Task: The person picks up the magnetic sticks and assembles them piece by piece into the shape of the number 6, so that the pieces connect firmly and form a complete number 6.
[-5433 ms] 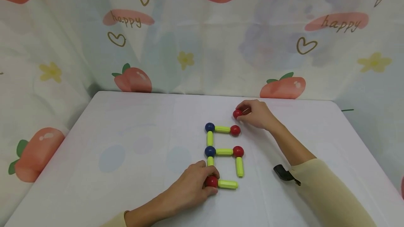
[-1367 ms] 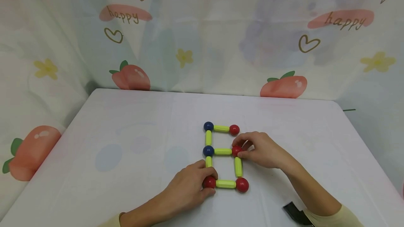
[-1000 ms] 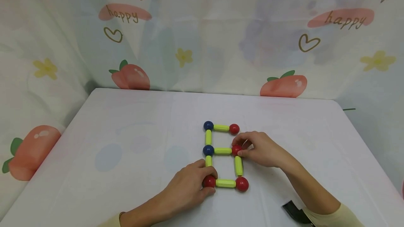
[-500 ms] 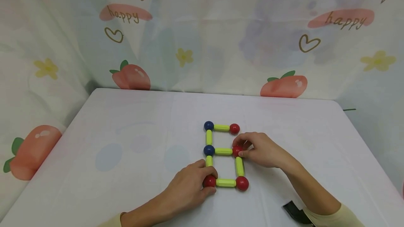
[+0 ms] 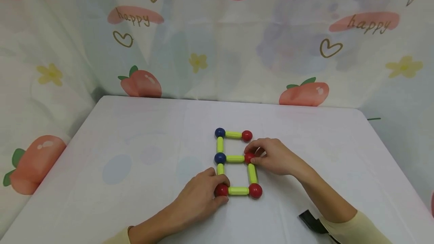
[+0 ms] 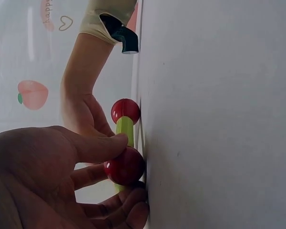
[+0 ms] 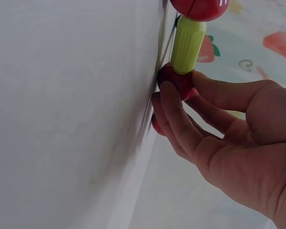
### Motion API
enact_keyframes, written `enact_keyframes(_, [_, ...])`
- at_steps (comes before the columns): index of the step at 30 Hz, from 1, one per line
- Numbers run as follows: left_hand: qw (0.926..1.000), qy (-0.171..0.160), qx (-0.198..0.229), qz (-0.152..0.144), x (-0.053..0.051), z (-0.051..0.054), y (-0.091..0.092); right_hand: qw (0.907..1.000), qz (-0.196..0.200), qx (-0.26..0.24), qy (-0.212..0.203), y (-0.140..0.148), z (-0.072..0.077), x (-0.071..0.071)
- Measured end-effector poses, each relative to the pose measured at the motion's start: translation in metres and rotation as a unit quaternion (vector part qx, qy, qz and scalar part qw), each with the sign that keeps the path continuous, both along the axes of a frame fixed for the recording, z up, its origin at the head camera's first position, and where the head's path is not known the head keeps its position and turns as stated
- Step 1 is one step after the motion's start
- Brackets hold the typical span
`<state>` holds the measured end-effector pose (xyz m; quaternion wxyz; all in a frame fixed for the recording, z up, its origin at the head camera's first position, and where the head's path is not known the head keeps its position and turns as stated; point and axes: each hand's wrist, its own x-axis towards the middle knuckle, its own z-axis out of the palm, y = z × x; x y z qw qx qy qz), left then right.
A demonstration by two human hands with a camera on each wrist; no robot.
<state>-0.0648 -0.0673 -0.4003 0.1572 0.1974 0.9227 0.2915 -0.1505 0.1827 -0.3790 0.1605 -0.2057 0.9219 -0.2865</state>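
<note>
A flat figure of balls joined by yellow-green rods lies on the white table, shaped like a 6. My left hand (image 5: 200, 195) pinches the red ball (image 5: 221, 190) at its near left corner, thumb and fingers on either side. My right hand (image 5: 276, 156) pinches the red ball (image 7: 176, 80) at the middle right. Another red ball (image 5: 255, 191) sits at the near right corner, joined by a rod (image 5: 238, 191) to the left hand's ball. Two blue balls, the middle one (image 5: 220, 158) and the far one (image 5: 220, 133), form the left side. A far red ball (image 5: 246, 135) ends the top rod (image 5: 233, 134).
The white table (image 5: 135, 183) spreads around the figure. A patterned cloth (image 5: 217, 48) with peaches and flowers hangs behind and at the sides. A black strap-like piece (image 5: 312, 221) sticks out by the right sleeve (image 5: 356, 229).
Earlier, the right hand brought a red ball, and one now stands at the near right corner. Since half a second ago, both hands and the whole figure have shifted slightly left and away.
</note>
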Motion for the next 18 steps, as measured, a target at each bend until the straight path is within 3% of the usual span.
enact_keyframes(18, [0.999, 0.013, -0.011, 0.04, -0.017, -0.004, -0.009, 0.9999, -0.01, 0.006, -0.008, -0.014, -0.007, -0.024])
